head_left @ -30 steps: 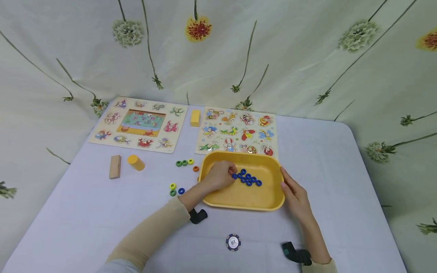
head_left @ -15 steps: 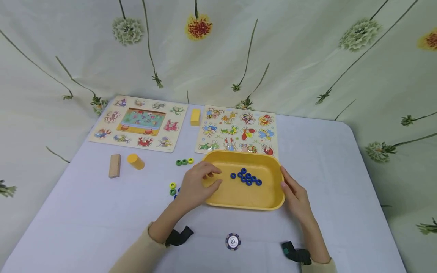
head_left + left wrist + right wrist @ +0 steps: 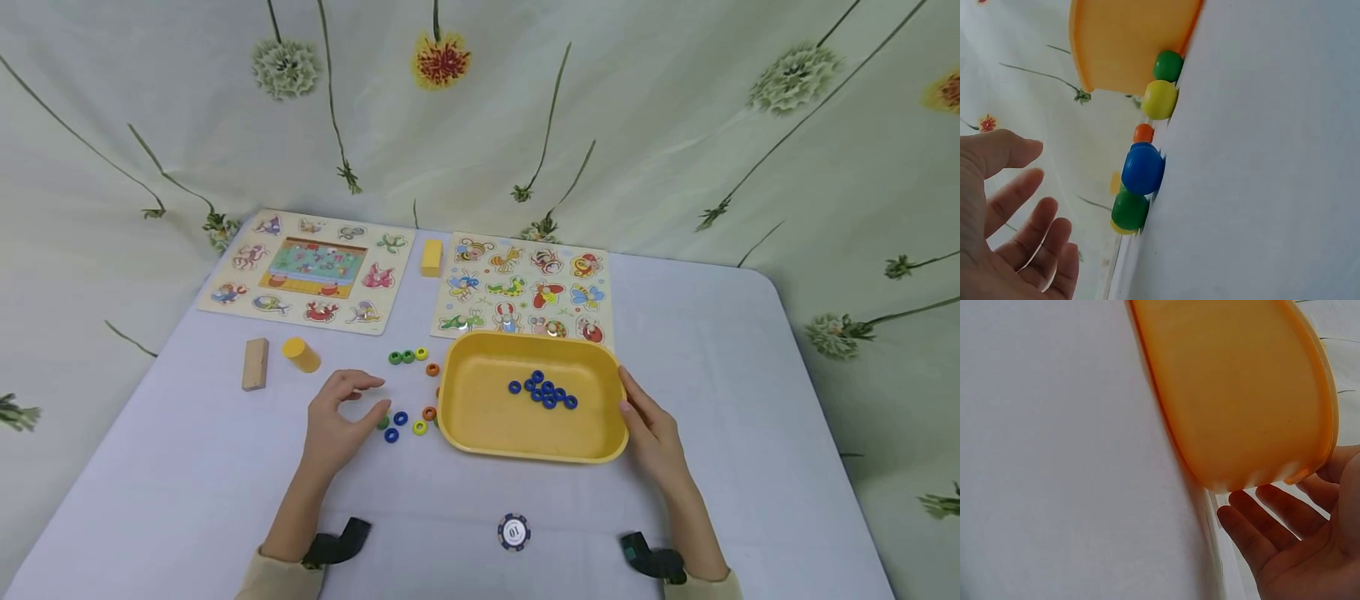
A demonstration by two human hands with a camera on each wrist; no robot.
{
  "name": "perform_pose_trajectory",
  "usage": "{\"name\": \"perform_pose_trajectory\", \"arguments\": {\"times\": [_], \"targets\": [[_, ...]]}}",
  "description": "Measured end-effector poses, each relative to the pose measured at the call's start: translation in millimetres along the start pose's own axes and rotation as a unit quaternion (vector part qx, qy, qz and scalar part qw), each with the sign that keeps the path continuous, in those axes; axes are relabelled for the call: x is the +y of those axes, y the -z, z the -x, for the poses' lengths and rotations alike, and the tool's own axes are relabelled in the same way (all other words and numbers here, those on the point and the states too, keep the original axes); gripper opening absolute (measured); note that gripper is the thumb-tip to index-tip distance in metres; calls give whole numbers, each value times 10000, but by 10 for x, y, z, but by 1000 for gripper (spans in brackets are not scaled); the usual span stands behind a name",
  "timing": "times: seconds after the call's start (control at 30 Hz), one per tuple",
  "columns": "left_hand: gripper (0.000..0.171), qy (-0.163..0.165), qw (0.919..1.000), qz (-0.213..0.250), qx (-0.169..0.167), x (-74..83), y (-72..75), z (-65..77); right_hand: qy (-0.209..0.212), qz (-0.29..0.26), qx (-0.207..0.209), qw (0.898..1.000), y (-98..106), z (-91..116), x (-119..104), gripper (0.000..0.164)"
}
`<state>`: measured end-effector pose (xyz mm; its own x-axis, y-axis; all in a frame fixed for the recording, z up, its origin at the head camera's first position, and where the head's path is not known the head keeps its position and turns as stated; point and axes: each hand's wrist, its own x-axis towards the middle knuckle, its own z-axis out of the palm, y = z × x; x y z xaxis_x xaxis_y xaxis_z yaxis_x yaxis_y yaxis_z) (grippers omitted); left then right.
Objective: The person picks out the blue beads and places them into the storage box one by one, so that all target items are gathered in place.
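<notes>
A yellow tray [image 3: 480, 442] holds several blue beads [image 3: 548, 388]. The right hand [image 3: 657, 436] holds the tray's right end, thumb and index finger at the rim; the right wrist view shows the other fingers [image 3: 1266, 519] against the outer wall. Left of the tray, the left hand [image 3: 339, 425] hovers beside loose beads with thumb and fingers apart and nothing between them. These beads include a blue bead [image 3: 1144, 170], a green bead [image 3: 1130, 209] and a yellow bead [image 3: 1160, 100]. The hand partly covers some of them in the head view.
Two picture puzzle boards [image 3: 243, 300] lie at the back, the right-hand one touching the tray in the head view. A yellow block [image 3: 431, 258] sits between them. A wooden block [image 3: 255, 364] and a yellow cylinder [image 3: 302, 355] stand left; a poker chip [image 3: 513, 532] lies in front.
The left hand has left the blue beads in the tray, with its fingers spreading, and moved left over the table to the loose beads. The right hand and tray have stayed put.
</notes>
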<state>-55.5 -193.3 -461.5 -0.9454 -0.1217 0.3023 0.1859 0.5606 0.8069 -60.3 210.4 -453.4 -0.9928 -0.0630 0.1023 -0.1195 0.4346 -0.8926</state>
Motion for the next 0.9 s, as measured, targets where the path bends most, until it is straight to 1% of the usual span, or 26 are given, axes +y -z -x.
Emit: {"name": "perform_pose_trajectory", "arguments": {"times": [0.03, 0.13, 0.17, 0.23, 0.27, 0.3, 0.4, 0.57, 0.7, 0.8, 0.9], "targets": [[25, 54, 9999, 6, -86, 37, 5, 5, -42, 1, 7, 10000, 1, 10, -51, 42], [27, 73, 9992, -90, -390, -4, -24, 24, -93, 7, 13, 10000, 2, 39, -187, 42], [28, 154, 9982, -162, -560, -3, -30, 30, -112, 32, 15, 9999, 1, 48, -226, 42], [28, 154, 9956, -376, -850, -53, -56, 44, -93, 54, 32, 9999, 0, 58, -247, 42], [28, 111, 9942, -478, -959, -131, -81, 50, -77, 55, 39, 9999, 0, 60, -247, 41], [28, 127, 9926, -553, -1075, -153, -93, 54, -69, 46, 42, 10000, 3, 62, -249, 41], [26, 102, 9897, -698, -1248, -184, -119, 52, -61, 65, 59, 9999, 9, 65, -259, 41], [17, 158, 9887, -780, -1267, -187, -148, 31, -17, 59, 54, 10000, 20, 61, -264, 41], [14, 224, 9888, -877, -1188, -181, -161, 15, -14, 54, 46, 10000, 18, 51, -263, 41], [16, 219, 9919, -861, -911, -142, -156, -8, -19, 24, 45, 10000, 14, 42, -266, 41], [20, 111, 9969, -627, -469, -29, -141, -66, -13, -1, 29, 10000, 12, 35, -265, 41]]}}
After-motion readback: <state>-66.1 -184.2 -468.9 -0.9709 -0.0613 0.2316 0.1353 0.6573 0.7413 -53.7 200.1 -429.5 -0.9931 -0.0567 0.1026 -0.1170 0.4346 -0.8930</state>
